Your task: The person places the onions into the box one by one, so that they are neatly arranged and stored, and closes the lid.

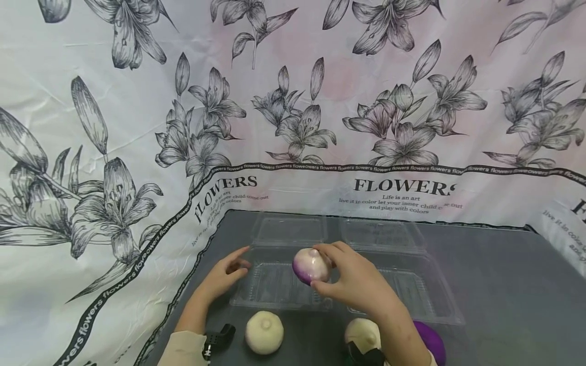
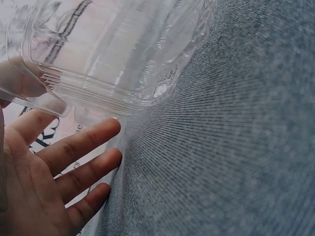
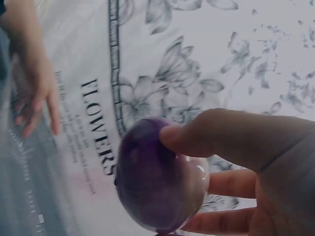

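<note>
Purple-white bulb [image 1: 303,268] clamped in right-hand grip [image 1: 359,282], overlapping right end of left clear tray [image 1: 280,306] in head view; left-hand grip [image 1: 223,277], fingers apart, near tray's left edge.

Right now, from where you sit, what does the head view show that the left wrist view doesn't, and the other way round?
Only the head view: the right hand holding a purple-and-white bulb, a cream bulb, another cream bulb near the right forearm, and a purple object, partly hidden.

Only the left wrist view: the palm side of the left hand and the fine ribbing of the grey surface.

Both: the left hand, clear plastic container, grey surface and lettered sheet.
</note>
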The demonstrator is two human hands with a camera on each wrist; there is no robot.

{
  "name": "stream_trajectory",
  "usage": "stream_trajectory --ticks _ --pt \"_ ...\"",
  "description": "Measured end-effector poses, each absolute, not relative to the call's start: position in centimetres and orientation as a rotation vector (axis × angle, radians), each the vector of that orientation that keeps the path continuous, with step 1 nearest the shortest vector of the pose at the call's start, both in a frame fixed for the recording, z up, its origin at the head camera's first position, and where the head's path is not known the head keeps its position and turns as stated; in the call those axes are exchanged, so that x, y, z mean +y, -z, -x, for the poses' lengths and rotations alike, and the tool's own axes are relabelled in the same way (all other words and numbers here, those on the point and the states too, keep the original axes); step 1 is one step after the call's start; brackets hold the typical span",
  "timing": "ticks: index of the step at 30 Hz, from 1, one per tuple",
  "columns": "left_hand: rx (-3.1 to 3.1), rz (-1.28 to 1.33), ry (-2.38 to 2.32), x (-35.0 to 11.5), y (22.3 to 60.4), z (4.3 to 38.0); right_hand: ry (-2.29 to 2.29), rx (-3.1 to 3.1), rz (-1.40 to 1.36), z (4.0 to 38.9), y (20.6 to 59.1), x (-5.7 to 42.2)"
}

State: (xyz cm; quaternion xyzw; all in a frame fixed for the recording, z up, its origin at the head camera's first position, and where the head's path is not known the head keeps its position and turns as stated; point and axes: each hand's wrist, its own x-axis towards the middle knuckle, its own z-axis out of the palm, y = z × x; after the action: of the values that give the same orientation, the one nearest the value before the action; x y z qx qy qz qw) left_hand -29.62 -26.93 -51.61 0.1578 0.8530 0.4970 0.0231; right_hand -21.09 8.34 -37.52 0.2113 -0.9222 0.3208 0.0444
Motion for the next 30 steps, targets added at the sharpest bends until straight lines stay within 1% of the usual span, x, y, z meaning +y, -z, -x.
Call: stream_trajectory --ticks 6,15,30 --pt "2.601 -0.502 -1.581 -26.3 51.5 29.7 -0.893 -2.793 -0.587 22.2 39.0 7.9" --pt "2.642 -0.481 -1.539 -26.7 51.8 29.7 -0.797 -2.752 -0.562 23.8 41.6 6.3" --pt "2.617 -0.477 -1.576 -26.6 51.2 29.3 -0.629 -2.774 -0.529 24.7 44.1 5.3"
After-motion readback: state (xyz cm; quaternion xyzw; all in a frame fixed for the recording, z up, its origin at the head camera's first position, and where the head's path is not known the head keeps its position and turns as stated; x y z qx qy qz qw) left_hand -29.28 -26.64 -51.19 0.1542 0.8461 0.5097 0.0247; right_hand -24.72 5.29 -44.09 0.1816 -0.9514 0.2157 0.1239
